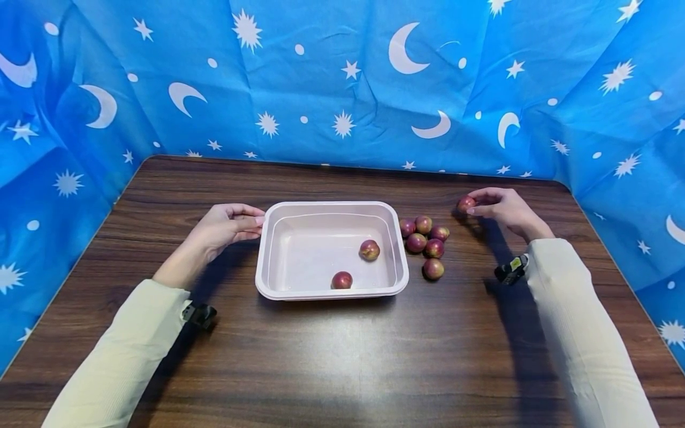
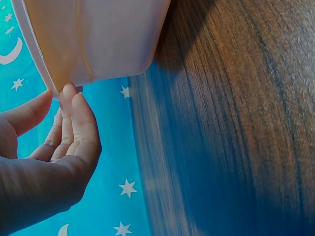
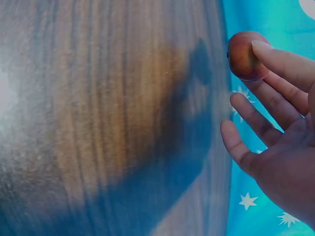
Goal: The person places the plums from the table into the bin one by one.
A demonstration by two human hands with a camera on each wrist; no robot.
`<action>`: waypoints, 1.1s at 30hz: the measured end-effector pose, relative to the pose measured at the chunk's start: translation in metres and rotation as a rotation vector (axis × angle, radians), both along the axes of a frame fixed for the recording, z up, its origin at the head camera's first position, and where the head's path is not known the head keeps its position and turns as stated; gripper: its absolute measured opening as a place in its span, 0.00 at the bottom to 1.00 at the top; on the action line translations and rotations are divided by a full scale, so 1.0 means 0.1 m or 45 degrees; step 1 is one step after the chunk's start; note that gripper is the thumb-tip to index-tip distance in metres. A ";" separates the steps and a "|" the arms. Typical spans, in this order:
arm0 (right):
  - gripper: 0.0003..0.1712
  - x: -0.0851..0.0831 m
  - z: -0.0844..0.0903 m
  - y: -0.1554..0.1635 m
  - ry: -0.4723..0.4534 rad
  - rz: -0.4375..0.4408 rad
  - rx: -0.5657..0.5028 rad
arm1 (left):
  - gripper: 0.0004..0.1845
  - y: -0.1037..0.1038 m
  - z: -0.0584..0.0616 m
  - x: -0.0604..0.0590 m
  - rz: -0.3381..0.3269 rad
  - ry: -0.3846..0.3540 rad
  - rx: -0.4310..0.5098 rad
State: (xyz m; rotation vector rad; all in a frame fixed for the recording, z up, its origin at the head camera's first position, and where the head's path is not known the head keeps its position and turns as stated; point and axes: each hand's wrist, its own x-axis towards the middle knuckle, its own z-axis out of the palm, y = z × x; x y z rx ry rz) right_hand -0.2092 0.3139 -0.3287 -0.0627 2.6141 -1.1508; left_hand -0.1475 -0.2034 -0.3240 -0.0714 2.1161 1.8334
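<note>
Both hands are on the dark wood-grain worktop point(image 1: 342, 356): the left hand point(image 1: 225, 229), fingers nearly straight, touches the left rim of a smooth pale pink rectangular plastic tray point(image 1: 267, 249) with its fingertips point(image 2: 69, 96), while the right hand point(image 1: 503, 209) pinches one small round, glossy red fruit point(image 1: 466, 204) between thumb and fingertips, its other fingers loose. Two like fruits point(image 1: 369, 249) lie inside the tray, and six more point(image 1: 425, 244) cluster between the tray and the right hand.
</note>
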 end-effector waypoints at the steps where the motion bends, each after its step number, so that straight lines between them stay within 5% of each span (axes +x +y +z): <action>1: 0.28 0.00 0.01 0.00 0.014 0.009 0.012 | 0.17 0.00 0.00 0.00 0.000 0.001 0.000; 33: 0.28 0.16 0.75 -0.28 0.220 0.118 0.083 | 0.17 0.00 0.00 0.00 -0.006 -0.002 0.006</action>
